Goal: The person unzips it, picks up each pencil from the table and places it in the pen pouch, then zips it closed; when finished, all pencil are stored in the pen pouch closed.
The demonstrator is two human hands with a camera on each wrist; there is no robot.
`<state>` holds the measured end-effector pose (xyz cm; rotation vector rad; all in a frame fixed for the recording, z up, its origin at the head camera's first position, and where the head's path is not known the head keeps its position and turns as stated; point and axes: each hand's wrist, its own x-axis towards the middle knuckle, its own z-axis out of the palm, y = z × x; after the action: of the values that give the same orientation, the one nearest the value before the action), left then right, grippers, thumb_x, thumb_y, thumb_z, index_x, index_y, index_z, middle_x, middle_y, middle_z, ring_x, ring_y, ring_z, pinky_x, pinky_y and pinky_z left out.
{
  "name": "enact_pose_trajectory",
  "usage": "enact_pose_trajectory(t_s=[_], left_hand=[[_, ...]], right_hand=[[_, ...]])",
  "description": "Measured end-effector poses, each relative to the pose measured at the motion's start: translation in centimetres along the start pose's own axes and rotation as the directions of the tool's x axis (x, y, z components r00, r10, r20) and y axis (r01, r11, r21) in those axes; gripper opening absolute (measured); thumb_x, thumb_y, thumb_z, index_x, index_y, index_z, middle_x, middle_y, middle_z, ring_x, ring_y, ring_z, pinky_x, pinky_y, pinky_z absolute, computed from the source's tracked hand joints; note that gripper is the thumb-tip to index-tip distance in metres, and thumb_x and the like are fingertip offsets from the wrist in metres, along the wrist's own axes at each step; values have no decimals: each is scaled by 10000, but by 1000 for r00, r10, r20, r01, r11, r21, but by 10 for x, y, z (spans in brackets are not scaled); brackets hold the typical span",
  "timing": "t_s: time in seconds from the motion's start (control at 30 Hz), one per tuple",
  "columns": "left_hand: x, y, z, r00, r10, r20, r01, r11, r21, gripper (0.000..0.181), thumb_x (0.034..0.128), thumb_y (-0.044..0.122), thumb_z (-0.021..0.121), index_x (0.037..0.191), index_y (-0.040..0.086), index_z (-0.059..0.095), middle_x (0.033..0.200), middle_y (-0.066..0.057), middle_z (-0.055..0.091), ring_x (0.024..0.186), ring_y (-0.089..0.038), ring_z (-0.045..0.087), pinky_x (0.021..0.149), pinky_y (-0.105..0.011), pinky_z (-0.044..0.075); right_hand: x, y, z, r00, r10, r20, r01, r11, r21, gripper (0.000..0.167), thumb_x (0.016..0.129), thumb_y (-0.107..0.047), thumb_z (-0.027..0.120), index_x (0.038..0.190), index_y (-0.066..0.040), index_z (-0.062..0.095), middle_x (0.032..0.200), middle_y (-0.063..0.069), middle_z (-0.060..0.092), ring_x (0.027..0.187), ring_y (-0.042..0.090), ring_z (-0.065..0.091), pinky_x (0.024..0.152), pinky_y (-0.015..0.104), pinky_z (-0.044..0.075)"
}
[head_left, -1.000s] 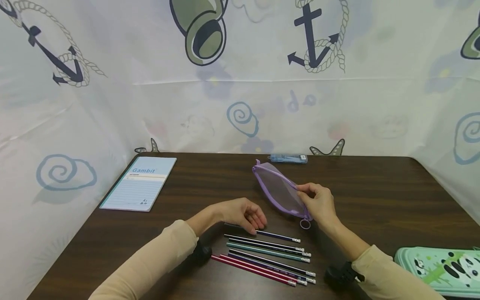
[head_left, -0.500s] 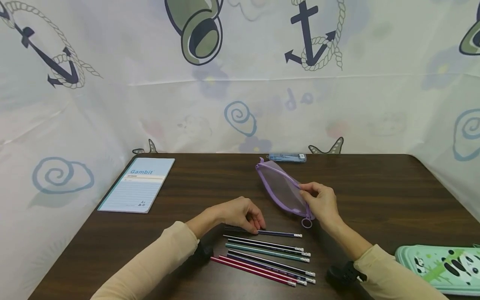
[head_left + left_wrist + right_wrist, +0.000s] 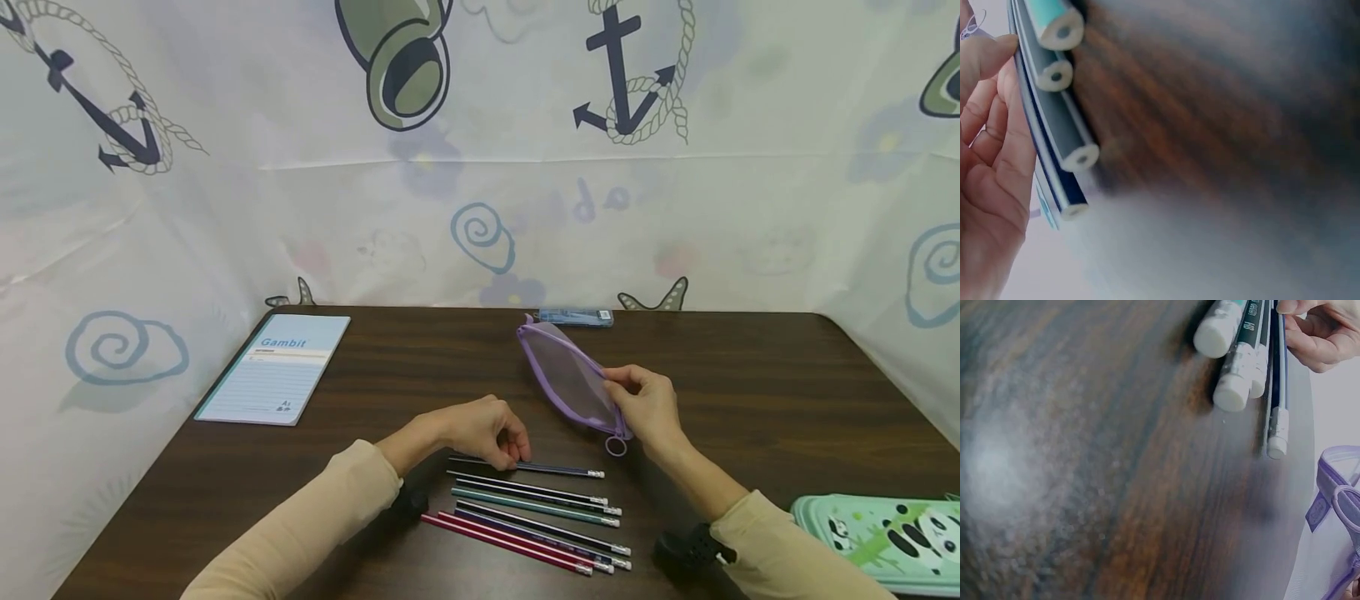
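My left hand pinches a dark blue pencil between thumb and fingers; the pencil lies farthest back of the group. In the right wrist view, the thumb sits on this same pencil, near other white-eraser pencils. My right hand grips the side edge of a purple zip pouch, whose mouth gapes toward the left hand. A ring pull hangs at the pouch's near end. Just in front lie several loose pencils: black ones, a teal pencil and red ones.
A light blue notebook lies at the left back. Behind the pouch, at the table's far edge, is a small blue packet. A green panda case sits at the right front. Patterned cloth surrounds the table.
My left fingers have come down and closed on the dark blue pencil, whose eraser end has shifted slightly. The pouch and right hand have drifted a little to the right.
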<state>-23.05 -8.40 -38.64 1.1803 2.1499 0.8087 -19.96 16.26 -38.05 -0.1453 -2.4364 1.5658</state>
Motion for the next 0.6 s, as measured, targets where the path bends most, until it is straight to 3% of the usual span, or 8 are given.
enact_pose_trajectory(t_s=[0.17, 0.33, 0.47, 0.6], left_hand=[[-1, -2, -3, 1000, -12, -14, 12, 1000, -15, 140, 789, -15, 684, 890, 80, 704, 745, 34, 626, 669, 11, 522, 601, -135, 471], [-2, -4, -8, 998, -56, -21, 56, 998, -14, 135, 792, -22, 677, 884, 76, 694, 706, 80, 563, 651, 4, 473, 574, -130, 410], [0, -1, -10, 997, -74, -14, 75, 997, 16, 119, 784, -12, 691, 856, 83, 683, 691, 97, 552, 644, 1, 476, 563, -131, 410], [-2, -2, -10, 997, -79, -23, 79, 997, -11, 124, 778, -17, 684, 852, 82, 681, 713, 65, 576, 657, -7, 492, 578, -137, 429]], right_hand=[[1, 0, 0, 1000, 7, 1, -7, 1000, 9, 150, 836, 15, 644, 973, 48, 694, 755, 27, 634, 623, 29, 492, 496, 153, 432], [2, 1, 1, 1000, 1, -6, -1, 1000, 5, 148, 837, 12, 643, 972, 50, 694, 734, 10, 625, 619, 27, 484, 501, 152, 422], [1, 0, 1, 1000, 0, -5, 0, 1000, 3, 148, 838, 12, 645, 972, 52, 694, 721, -8, 621, 618, 22, 481, 504, 151, 418], [1, -1, 1, 1000, 7, 8, -7, 1000, 16, 150, 842, 16, 638, 977, 60, 688, 711, -17, 609, 614, 22, 483, 502, 149, 421]])
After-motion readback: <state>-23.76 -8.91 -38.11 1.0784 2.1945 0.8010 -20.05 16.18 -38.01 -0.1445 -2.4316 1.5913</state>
